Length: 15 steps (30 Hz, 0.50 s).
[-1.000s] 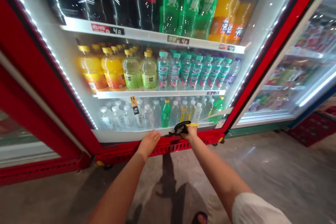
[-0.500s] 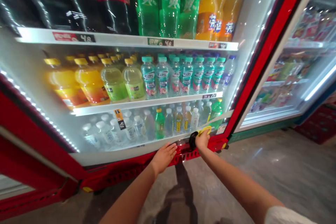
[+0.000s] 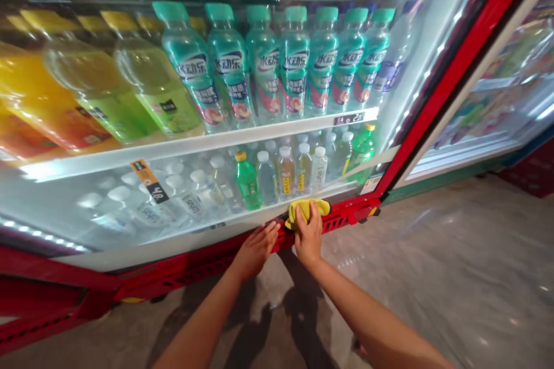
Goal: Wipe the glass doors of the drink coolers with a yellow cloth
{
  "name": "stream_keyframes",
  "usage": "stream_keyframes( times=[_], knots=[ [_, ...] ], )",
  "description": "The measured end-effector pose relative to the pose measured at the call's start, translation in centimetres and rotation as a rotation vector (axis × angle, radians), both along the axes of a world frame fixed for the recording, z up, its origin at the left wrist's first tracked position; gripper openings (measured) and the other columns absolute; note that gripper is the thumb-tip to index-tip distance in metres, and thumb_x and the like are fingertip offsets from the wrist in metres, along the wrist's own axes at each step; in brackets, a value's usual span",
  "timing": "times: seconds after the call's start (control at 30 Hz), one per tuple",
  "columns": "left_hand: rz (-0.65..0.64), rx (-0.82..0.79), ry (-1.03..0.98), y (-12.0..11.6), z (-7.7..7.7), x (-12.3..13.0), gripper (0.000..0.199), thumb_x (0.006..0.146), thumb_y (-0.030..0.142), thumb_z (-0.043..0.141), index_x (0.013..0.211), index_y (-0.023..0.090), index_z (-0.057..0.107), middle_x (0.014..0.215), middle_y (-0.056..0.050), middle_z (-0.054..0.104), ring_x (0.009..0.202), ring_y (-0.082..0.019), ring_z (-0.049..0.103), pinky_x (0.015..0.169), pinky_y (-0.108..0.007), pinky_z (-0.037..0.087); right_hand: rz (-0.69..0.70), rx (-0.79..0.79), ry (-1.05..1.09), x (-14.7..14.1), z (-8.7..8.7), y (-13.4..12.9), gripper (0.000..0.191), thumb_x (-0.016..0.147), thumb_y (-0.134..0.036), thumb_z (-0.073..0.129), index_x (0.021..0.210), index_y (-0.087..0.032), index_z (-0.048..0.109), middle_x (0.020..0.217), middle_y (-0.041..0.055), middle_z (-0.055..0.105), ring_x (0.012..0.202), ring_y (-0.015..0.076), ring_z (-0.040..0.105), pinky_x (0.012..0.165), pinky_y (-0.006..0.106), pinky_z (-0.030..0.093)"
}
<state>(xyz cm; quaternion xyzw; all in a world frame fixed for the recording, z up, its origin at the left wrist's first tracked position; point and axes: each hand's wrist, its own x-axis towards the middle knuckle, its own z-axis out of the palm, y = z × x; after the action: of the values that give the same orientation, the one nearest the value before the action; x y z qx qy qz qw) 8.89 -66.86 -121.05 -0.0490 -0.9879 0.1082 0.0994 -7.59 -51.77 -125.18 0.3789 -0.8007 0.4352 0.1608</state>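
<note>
My right hand (image 3: 308, 236) presses a folded yellow cloth (image 3: 305, 211) against the red bottom rail (image 3: 199, 268) of a glass drinks-cooler door. My left hand (image 3: 256, 251) lies flat on the door's lower edge just left of the cloth, holding nothing. Behind the glass stand teal-capped bottles of a flavoured drink (image 3: 264, 60) on a white shelf (image 3: 194, 144). Below them are transparent water bottles (image 3: 190, 196) and a green soda bottle (image 3: 248, 181).
A red door frame (image 3: 471, 52) runs up the right side, and another lit cooler (image 3: 489, 109) stands beyond it. Polished grey concrete floor (image 3: 450, 259) spreads below and right, and a dark red crate (image 3: 536, 170) sits at the right edge.
The view has moved closer and tilted down, so the top shelf has left the picture. My hands are nearer together, and the black piece beside the cloth no longer shows.
</note>
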Motion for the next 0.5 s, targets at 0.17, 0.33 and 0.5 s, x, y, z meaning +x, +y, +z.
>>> stream_keyframes(
  times=[0.17,0.33,0.5],
  knots=[
    [0.039,0.003,-0.061,-0.4,-0.2,2.6,0.062,0.087,0.005,0.047,0.149,0.013,0.046,0.162,-0.009,0.04,0.155,-0.021,0.024,0.124,-0.041,0.033,0.235,0.232,0.207,-2.1,-1.3,1.8,0.069,0.087,-0.001,0.049,0.141,-0.042,0.058,0.157,0.0027,0.049,0.148,0.0264,0.037,0.119,0.055,0.028],
    [0.035,-0.011,-0.042,-1.0,-0.2,3.3,0.068,0.084,0.002,0.046,0.151,0.013,0.044,0.161,-0.01,0.042,0.155,-0.022,0.026,0.125,-0.043,0.031,0.373,0.313,0.241,-3.7,-0.5,1.3,0.066,0.093,-0.005,0.048,0.147,-0.043,0.05,0.156,0.0008,0.05,0.146,0.0247,0.041,0.12,0.053,0.026],
    [0.005,-0.01,-0.025,-0.5,0.1,2.1,0.069,0.084,0.003,0.047,0.152,0.015,0.042,0.163,-0.009,0.037,0.156,-0.021,0.023,0.126,-0.043,0.028,0.159,0.204,0.182,-5.7,0.0,1.3,0.054,0.098,-0.019,0.052,0.147,-0.041,0.052,0.163,0.0032,0.039,0.154,0.0307,0.025,0.121,0.065,0.018]
  ],
)
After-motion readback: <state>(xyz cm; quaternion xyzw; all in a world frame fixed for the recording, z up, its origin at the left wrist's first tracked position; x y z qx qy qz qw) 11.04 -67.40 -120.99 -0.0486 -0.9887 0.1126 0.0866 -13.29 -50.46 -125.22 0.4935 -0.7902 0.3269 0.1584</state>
